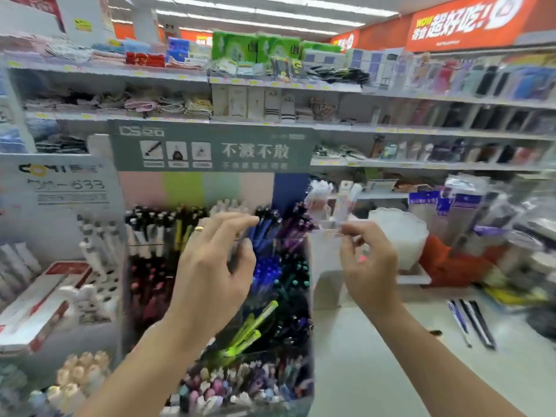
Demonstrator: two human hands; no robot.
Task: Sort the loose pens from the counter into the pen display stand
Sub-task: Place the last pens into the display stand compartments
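The pen display stand (pixel 288 296) fills the middle, its tiered rows packed with black, blue, purple and green pens under a grey header card (pixel 210 145). My left hand (pixel 210 275) is raised in front of the upper rows, and a slim dark pen (pixel 236 254) seems pinched between thumb and fingers, though blur hides detail. My right hand (pixel 370 266) is up at the stand's right edge, fingers curled, pinching a pale pen (pixel 343 209) that points upward. Three loose dark and blue pens (pixel 472 323) lie on the white counter (pixel 376 371) to the right.
A second white pen display (pixel 60 224) stands at the left. A clear holder (pixel 325 266) and a white tub (pixel 403 236) sit behind my right hand. Packaged goods crowd the counter's right end, and stocked shelves run along the back.
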